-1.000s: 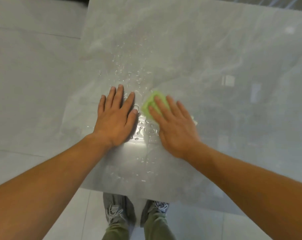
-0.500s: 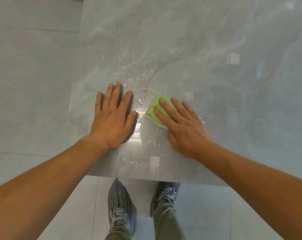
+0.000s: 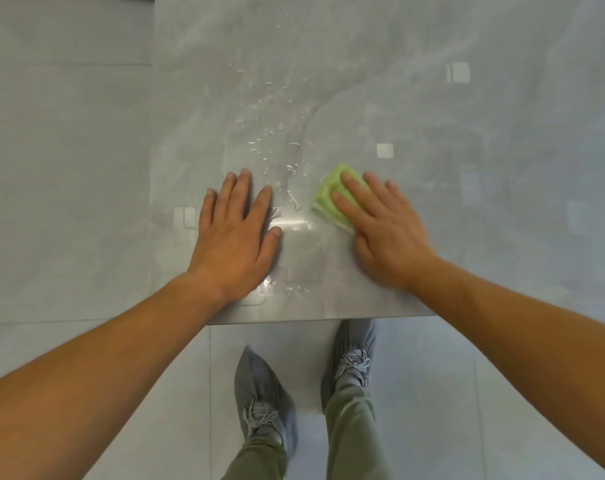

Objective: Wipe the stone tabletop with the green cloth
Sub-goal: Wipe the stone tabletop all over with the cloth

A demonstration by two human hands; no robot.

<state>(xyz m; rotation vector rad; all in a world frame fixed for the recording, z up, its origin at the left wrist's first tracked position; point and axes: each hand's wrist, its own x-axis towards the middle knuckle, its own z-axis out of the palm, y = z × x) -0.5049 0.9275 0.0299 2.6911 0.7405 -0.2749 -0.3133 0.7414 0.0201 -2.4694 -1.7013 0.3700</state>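
Observation:
A glossy grey stone tabletop (image 3: 415,109) fills the upper part of the head view. Water droplets (image 3: 273,133) lie scattered on it, beyond and between my hands. My left hand (image 3: 237,233) rests flat on the stone near the table's left front corner, fingers spread, holding nothing. My right hand (image 3: 385,228) presses flat on a folded green cloth (image 3: 323,199), whose left part sticks out from under my fingers. The two hands are about a hand's width apart.
The table's front edge (image 3: 321,318) runs just below my wrists, its left edge (image 3: 152,168) just beyond my left hand. Grey tiled floor (image 3: 62,174) lies to the left and below. My two feet in grey shoes (image 3: 263,400) stand under the front edge.
My right hand slid the green cloth to the right, away from my left hand. The view tilted down, so the table's front edge and my feet show more. The left hand stayed flat.

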